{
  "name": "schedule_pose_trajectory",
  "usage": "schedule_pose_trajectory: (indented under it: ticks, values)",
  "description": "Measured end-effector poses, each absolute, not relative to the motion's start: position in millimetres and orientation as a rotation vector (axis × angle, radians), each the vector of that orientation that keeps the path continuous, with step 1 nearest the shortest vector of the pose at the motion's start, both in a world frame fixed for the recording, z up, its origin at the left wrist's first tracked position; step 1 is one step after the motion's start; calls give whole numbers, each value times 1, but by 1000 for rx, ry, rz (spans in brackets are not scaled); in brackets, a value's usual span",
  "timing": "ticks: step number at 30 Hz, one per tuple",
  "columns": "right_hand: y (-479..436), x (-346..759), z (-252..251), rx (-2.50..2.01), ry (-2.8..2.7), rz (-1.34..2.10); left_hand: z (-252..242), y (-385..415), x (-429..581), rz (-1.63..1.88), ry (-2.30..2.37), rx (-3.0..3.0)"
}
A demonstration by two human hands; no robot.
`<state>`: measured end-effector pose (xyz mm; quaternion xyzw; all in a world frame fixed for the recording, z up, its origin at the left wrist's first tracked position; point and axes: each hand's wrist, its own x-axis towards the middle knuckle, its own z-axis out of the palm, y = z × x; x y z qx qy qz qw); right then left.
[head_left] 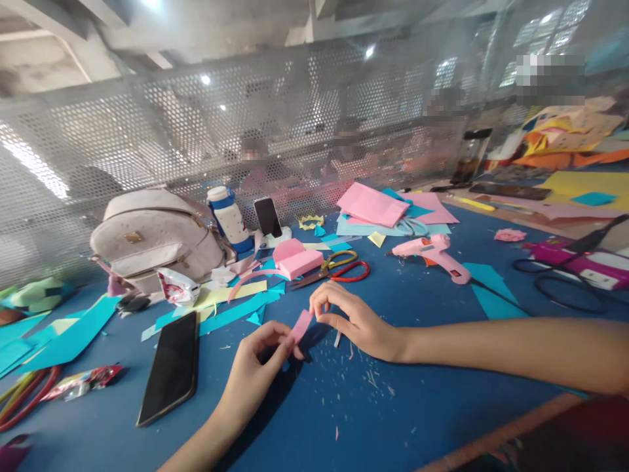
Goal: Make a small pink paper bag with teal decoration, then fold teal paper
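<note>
Between thumb and fingers, my left hand [263,364] pinches a small strip of pink paper [299,326] above the blue table. My right hand [354,321] is closed at the strip's upper end, its fingertips touching or nearly touching it; whether they grip it I cannot tell exactly. Just beyond the right hand lie scissors [345,267] with a red and a yellow handle. Behind them sits a folded pink paper piece [297,259]. Tiny paper scraps [372,379] are scattered below my hands.
A black phone [170,368] lies at left, near cyan paper strips [240,311]. Farther back are a pale backpack [152,239], a bottle [229,219] and a propped phone [268,217]. At right are a pink glue gun [435,255], its cord, and a purple power strip [580,262]. A perforated metal screen [162,144] stands behind.
</note>
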<state>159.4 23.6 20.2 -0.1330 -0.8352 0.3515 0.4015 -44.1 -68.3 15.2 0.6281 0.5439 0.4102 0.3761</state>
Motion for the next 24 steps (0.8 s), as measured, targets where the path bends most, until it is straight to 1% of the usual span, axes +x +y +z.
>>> schedule_pose_trajectory:
  ticks: [6, 10, 14, 20, 22, 24]
  values:
    - [18, 162, 22, -245, -2193, 982, 13, -66, -47, 1124, 1339, 1498]
    - [17, 163, 22, -266, -2266, 999, 13, -67, -47, 1139, 1334, 1511]
    - [19, 164, 21, -284, -2307, 1123, 14, -68, -46, 1132, 1350, 1533]
    - [19, 163, 25, -312, -2257, 1061, 14, -68, -46, 1128, 1374, 1556]
    - [17, 163, 37, -380, -2200, 1207, 14, -67, -47, 1135, 1376, 1558]
    - [13, 166, 52, -363, -2231, 1441, 13, -67, -47, 1134, 1368, 1552]
